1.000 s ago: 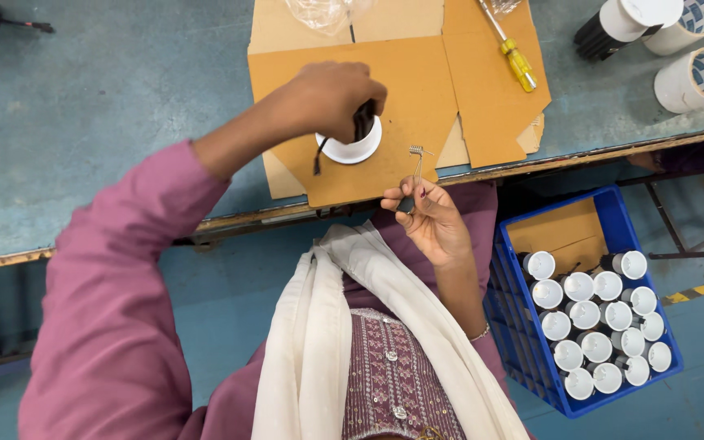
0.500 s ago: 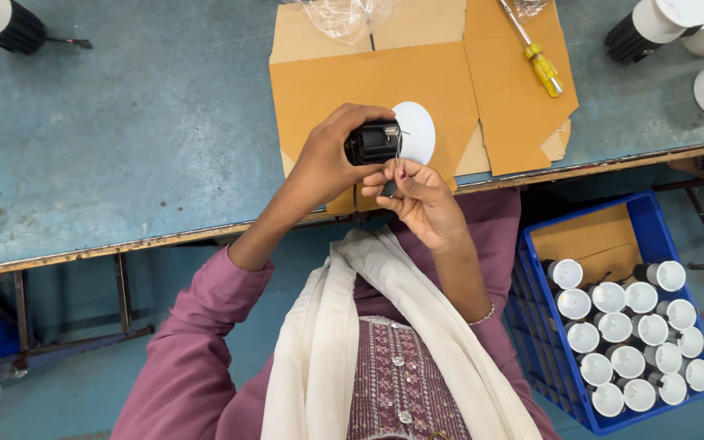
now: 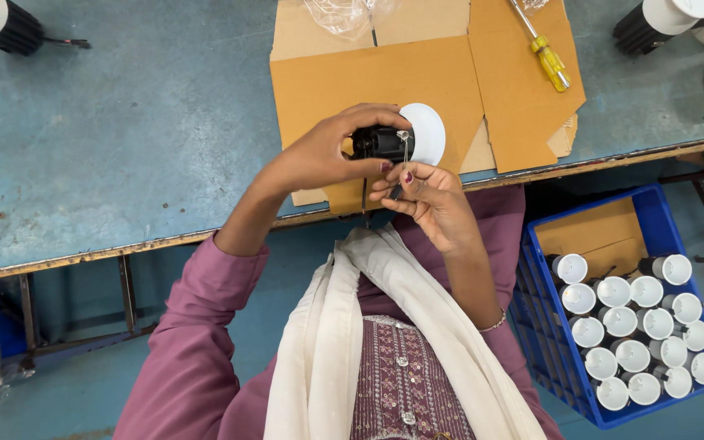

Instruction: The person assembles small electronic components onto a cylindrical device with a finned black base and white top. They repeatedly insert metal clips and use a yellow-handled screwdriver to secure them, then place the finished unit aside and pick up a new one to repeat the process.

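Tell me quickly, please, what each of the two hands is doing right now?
Left hand: closed around the black lamp body with white round rim.
Right hand: fingertips pinching at the lamp body's underside; anything held cannot be told.

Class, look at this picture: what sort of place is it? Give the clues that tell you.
Probably an assembly bench in a small factory or workshop. A worn blue worktable carries cardboard sheets and a yellow screwdriver; a blue crate beside it holds many identical white-and-black lamp parts, like the one in the person's left hand.
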